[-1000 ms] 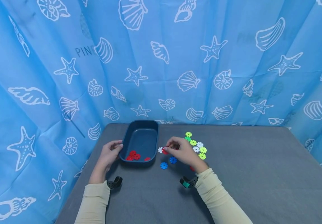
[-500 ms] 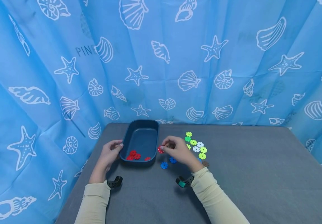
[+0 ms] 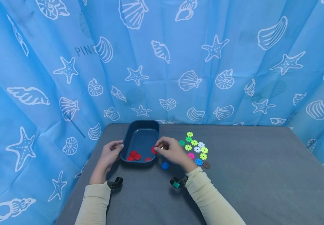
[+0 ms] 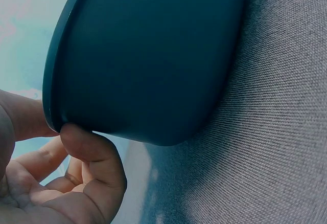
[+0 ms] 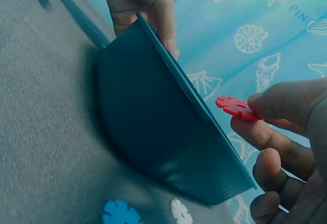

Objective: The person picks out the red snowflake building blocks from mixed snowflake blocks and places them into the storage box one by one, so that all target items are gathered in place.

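A dark blue rectangular tub (image 3: pixel 142 140) stands on the table, several red notched discs (image 3: pixel 134 155) lying at its near end. My left hand (image 3: pixel 110 155) pinches the tub's left rim between thumb and fingers; the left wrist view shows the fingertips at the rim of the tub (image 4: pixel 148 60). Over the tub's right rim, my right hand (image 3: pixel 173 151) holds one red notched disc (image 5: pixel 237 107) between thumb and index finger. The other fingers of that hand are loosely bent, as the right wrist view shows.
Right of the tub lie loose notched discs: yellow-green ones (image 3: pixel 197 142), white ones (image 3: pixel 197 149), a pink one (image 3: pixel 191 155), blue ones (image 3: pixel 165 165) and a brown one (image 3: pixel 206 165). Behind the grey-covered table (image 3: pixel 249 175) hangs a blue curtain (image 3: pixel 179 62).
My right hand has moved left with the red disc, from among the loose discs to over the tub's right rim. The left hand stays on the tub.
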A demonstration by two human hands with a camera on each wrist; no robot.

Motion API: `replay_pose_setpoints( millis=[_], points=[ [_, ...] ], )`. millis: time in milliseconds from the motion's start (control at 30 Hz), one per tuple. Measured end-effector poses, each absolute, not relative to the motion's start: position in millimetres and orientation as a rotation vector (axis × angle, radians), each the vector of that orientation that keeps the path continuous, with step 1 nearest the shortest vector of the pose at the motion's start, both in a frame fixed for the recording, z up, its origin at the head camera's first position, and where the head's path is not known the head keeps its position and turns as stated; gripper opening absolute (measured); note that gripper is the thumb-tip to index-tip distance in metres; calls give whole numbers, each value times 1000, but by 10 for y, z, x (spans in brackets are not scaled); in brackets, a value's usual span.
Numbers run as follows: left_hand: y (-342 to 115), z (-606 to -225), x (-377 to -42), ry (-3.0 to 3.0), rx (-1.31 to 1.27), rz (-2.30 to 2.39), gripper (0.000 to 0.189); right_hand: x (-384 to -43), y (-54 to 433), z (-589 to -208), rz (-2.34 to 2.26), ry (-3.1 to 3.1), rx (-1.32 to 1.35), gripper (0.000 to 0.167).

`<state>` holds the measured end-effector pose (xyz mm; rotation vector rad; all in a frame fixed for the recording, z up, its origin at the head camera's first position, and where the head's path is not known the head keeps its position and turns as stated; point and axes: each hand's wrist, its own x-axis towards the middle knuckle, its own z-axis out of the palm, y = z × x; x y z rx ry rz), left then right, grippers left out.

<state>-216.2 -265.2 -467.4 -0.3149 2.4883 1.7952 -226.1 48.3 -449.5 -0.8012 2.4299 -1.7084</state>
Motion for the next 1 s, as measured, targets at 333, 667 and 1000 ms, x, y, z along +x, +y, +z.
replay_pose_setpoints(
  millis=[333,667,1000],
  points=[
    [-2652,-4659,-2147,2494,-311,1776,43,-2282,433,-4527,-1685,2431,-839,13],
    [-2656,-4658,-2156,2482,-319,1778,43,-2301,547,-4541,-1702,2440,-841,11],
    [-2656,-4665,-2159,2483,-321,1775,43,-2336,792,-4475,-1677,2529,-713,16]
  ],
)
